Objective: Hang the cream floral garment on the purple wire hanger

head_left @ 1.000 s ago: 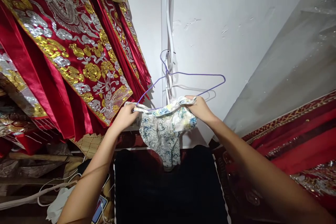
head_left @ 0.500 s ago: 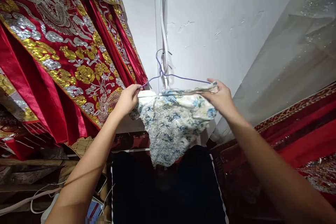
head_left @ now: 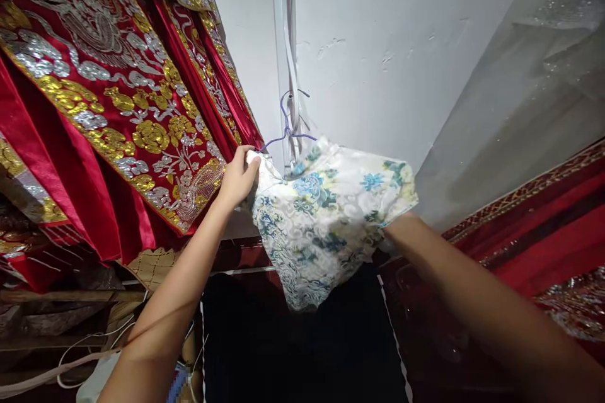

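A white short-sleeved shirt (head_left: 326, 220) with blue and green floral print hangs from a purple wire hanger (head_left: 287, 129), whose hook is at the white pole. My left hand (head_left: 240, 177) is closed on the shirt's left shoulder, thumb on top, by the end of the hanger. The right shoulder and sleeve are spread out and raised, covering the hanger's right arm. Below that sleeve my right wrist (head_left: 399, 231) goes in under the cloth, so the hand and its fingers are hidden.
Red garments (head_left: 155, 107) with gold and silver sequin embroidery hang on the left. A white vertical pole (head_left: 283, 25) stands before the white wall (head_left: 378, 25). Clear plastic sheeting (head_left: 510, 119) and red cloth (head_left: 562, 201) are on the right. Bamboo poles (head_left: 70, 295) lie lower left.
My right hand has gone from gripping the shirt's right shoulder in plain view to under the sleeve. That side of the shirt has spread and lifted over the hanger. My left hand keeps its hold.
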Demonstrator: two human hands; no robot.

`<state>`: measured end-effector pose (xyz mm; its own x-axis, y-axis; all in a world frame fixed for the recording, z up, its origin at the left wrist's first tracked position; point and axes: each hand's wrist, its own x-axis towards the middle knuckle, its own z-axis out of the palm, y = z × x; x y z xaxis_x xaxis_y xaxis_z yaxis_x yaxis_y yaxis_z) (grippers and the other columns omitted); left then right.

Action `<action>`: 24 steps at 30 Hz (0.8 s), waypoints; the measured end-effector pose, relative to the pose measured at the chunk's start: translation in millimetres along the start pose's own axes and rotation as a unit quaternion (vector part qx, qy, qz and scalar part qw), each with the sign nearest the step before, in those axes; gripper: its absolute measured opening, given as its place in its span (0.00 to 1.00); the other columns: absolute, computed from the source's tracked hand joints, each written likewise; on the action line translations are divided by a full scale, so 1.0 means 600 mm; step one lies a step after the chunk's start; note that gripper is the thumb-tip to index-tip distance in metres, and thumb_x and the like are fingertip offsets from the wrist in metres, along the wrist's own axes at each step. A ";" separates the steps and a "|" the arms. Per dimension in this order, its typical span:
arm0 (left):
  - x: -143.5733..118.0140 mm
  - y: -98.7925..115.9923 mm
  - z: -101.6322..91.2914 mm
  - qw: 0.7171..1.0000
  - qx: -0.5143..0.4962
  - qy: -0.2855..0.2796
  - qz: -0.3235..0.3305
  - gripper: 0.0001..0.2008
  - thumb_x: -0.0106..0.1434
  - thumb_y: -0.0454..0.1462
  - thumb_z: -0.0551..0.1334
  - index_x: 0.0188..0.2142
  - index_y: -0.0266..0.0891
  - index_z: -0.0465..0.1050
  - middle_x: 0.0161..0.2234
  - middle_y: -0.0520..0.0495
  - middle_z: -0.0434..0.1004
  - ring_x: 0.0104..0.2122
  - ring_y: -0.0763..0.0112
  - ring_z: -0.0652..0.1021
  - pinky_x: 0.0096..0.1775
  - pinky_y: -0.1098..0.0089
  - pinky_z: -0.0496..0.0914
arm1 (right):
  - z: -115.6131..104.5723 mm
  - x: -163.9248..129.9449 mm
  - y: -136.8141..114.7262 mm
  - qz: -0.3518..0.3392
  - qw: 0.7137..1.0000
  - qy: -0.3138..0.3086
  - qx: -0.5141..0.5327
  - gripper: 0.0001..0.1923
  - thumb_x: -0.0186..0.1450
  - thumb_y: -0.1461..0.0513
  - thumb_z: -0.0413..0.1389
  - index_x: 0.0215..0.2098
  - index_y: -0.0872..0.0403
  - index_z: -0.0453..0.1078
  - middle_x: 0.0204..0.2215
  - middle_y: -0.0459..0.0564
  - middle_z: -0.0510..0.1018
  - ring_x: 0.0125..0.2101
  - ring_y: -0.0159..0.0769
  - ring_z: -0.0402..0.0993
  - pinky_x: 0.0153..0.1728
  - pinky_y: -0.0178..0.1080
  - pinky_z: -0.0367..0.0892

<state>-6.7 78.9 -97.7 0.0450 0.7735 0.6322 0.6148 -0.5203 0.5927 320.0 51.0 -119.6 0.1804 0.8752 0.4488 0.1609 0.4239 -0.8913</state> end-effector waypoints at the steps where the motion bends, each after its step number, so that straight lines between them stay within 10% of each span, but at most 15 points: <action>1: -0.001 -0.003 -0.002 1.000 -0.006 0.008 0.001 0.18 0.69 0.44 0.58 0.55 0.41 0.67 0.41 0.46 0.77 0.37 0.65 0.75 0.39 0.68 0.66 | 0.003 -0.007 0.014 0.010 1.000 0.001 0.011 0.31 0.66 0.41 0.42 0.41 0.51 0.77 0.37 0.59 0.81 0.44 0.51 0.75 0.42 0.51 0.72; 8: -0.013 -0.018 -0.037 1.000 -0.020 0.005 -0.013 0.13 0.68 0.45 0.58 0.41 0.38 0.75 0.37 0.46 0.79 0.38 0.65 0.76 0.40 0.69 0.67 | -0.051 -0.004 0.033 0.083 0.994 -0.023 0.071 0.31 0.68 0.41 0.43 0.43 0.53 0.76 0.41 0.63 0.81 0.46 0.51 0.75 0.44 0.50 0.70; 18: 0.025 0.031 -0.026 1.000 -0.005 -0.003 0.014 0.13 0.67 0.46 0.61 0.36 0.39 0.74 0.31 0.50 0.75 0.31 0.70 0.71 0.34 0.70 0.63 | -0.019 0.005 -0.143 0.025 0.999 -0.021 0.037 0.39 0.71 0.43 0.35 0.48 0.62 0.77 0.47 0.61 0.79 0.48 0.47 0.75 0.45 0.55 0.65; 24: -0.031 0.015 0.003 0.987 -0.157 -0.017 -0.023 0.19 0.69 0.50 0.59 0.28 0.39 0.70 0.23 0.51 0.68 0.25 0.71 0.68 0.30 0.71 0.62 | 0.018 -0.072 -0.090 -0.051 0.937 -0.333 -0.095 0.24 0.64 0.47 0.60 0.53 0.49 0.77 0.48 0.55 0.81 0.50 0.53 0.77 0.48 0.53 0.72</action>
<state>-0.4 60.3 -105.0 0.0525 0.8080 0.5869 0.3428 -0.5665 0.7493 293.3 -7.0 -91.6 -0.4808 0.8102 0.3353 0.3260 0.5202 -0.7894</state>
